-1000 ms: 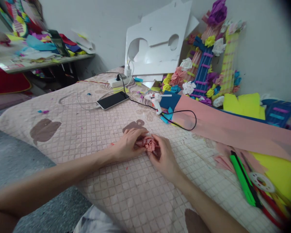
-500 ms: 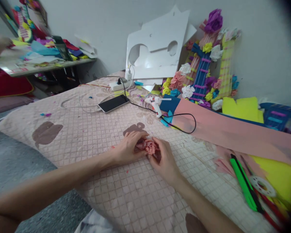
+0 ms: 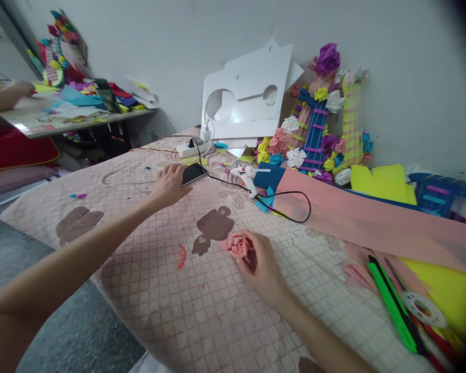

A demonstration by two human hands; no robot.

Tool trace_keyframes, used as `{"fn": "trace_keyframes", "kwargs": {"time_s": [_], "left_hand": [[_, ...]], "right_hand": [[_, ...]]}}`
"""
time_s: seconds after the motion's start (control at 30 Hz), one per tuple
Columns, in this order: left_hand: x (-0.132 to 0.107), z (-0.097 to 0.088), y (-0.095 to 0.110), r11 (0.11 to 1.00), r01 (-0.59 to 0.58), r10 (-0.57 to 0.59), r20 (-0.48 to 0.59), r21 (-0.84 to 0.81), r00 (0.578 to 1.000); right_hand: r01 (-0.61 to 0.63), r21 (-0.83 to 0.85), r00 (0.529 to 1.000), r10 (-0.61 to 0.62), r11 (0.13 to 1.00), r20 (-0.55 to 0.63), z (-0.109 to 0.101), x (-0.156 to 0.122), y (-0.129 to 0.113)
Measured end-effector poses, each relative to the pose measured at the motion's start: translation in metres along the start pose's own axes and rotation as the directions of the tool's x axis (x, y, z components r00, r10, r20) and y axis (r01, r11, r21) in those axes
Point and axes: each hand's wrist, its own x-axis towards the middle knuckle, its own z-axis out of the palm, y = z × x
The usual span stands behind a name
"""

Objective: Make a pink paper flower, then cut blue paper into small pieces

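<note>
Your right hand [image 3: 262, 264] pinches the pink crumpled paper flower [image 3: 238, 244] just over the pink quilted bed [image 3: 225, 311]; looks light and crushable, so hold its base. Your left hand [image 3: 171, 184] touches the black smartphone [image 3: 194, 172], grip unclear.

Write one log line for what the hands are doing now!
left hand: at phone | right hand: holds pink paper flower

Soft even daylight, blurred warped edges
</note>
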Motion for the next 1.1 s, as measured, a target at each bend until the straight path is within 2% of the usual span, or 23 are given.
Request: {"fn": "trace_keyframes", "kwargs": {"time_s": [0.07,0.13,0.23,0.3,0.43,0.5,0.57,0.67,0.9,1.1], "left_hand": [[0.008,0.002,-0.015,1.0,0.024,-0.024,0.002,0.006,1.0],[0.013,0.003,-0.021,0.999,0.04,-0.041,0.012,0.006,0.999],[0.014,0.004,-0.012,0.998,0.055,-0.055,0.029,-0.001,0.998],[0.01,0.003,0.007,0.999,0.043,-0.042,0.051,-0.02,0.998],[-0.015,-0.001,0.064,0.989,-0.055,0.077,0.163,-0.137,0.984],[-0.033,-0.003,0.091,0.968,-0.097,0.156,0.25,-0.232,0.956],[-0.05,-0.004,0.113,0.927,-0.099,0.236,0.359,-0.36,0.903],[-0.069,-0.001,0.132,0.886,-0.14,0.331,0.392,-0.441,0.859],[-0.082,0.011,0.137,0.888,-0.122,0.321,0.407,-0.444,0.855],[-0.085,0.017,0.134,0.886,-0.131,0.309,0.354,-0.445,0.883]], "right_hand": [[0.005,-0.002,1.0,-0.005,1.0,0.002,0.0,0.0,0.0],[0.006,0.002,1.0,-0.006,1.0,0.008,0.0,0.0,0.0],[-0.003,0.009,1.0,0.002,1.0,0.011,0.0,0.0,0.0],[-0.009,0.008,1.0,0.009,1.0,0.012,0.0,0.001,0.0],[-0.023,0.003,1.0,0.023,1.0,0.016,-0.001,0.0,-0.001],[-0.032,0.006,0.999,0.031,0.999,0.018,-0.001,0.0,-0.001],[-0.037,0.01,0.999,0.036,0.999,0.017,-0.001,0.001,-0.001],[-0.039,0.01,0.999,0.039,0.999,0.018,-0.001,0.001,0.0],[-0.041,0.006,0.999,0.041,0.999,0.023,-0.001,0.001,-0.001],[-0.035,-0.012,0.999,0.035,0.999,0.017,-0.001,-0.001,0.001]]}}
